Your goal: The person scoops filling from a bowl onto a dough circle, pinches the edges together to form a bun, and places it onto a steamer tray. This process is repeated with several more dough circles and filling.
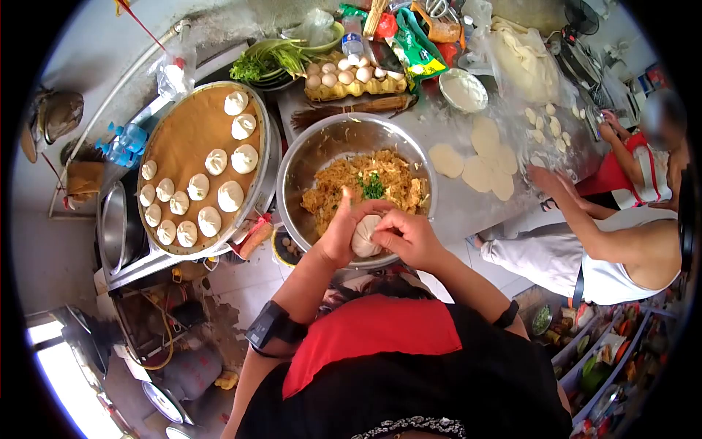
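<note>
A pleated, filled bun (365, 237) of pale dough rests in my left hand (338, 233), which cups it from the left with the thumb pointing up. My right hand (409, 235) pinches the dough at the bun's right side. Both hands are over the near rim of a large steel bowl (294, 172). Inside the bowl lies an orange-brown shredded filling (329, 187) with a small heap of chopped greens (373, 186) on it. The underside of the bun is hidden by my fingers.
Several shaped buns (197, 186) sit on a round lined steamer tray (183, 117) at left. Flat dough wrappers (480, 173), a flour bowl (463, 91) and an egg carton (355, 89) lie on the worktop. At right, two other people work by dough pieces (537, 135).
</note>
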Action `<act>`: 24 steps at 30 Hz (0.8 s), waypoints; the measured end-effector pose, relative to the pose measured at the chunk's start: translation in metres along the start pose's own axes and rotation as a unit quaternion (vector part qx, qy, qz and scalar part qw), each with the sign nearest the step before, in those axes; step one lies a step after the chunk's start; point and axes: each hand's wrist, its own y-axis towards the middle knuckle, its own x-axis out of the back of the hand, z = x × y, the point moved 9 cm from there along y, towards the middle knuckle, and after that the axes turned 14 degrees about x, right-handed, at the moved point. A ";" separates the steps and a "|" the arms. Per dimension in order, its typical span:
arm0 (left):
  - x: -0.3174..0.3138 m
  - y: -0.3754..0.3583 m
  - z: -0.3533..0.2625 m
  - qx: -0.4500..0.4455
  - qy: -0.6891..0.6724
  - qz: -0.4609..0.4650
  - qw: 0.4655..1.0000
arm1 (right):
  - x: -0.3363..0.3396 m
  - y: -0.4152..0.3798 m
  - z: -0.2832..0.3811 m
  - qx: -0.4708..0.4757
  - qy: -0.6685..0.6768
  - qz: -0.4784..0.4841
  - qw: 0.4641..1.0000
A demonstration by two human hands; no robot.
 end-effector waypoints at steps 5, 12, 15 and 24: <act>0.026 0.003 -0.004 -0.064 -0.137 -0.027 0.988 | 0.001 0.006 0.006 0.007 -0.042 0.029 0.999; 0.052 0.011 0.006 -0.056 -0.119 -0.118 0.984 | -0.006 0.013 0.008 0.080 -0.142 0.054 0.985; 0.049 0.008 0.004 -0.061 -0.103 -0.150 0.981 | -0.008 0.018 0.015 0.089 -0.134 0.051 0.986; 0.046 0.006 0.004 -0.058 -0.054 -0.184 0.980 | -0.011 0.029 0.003 0.045 -0.133 0.070 0.988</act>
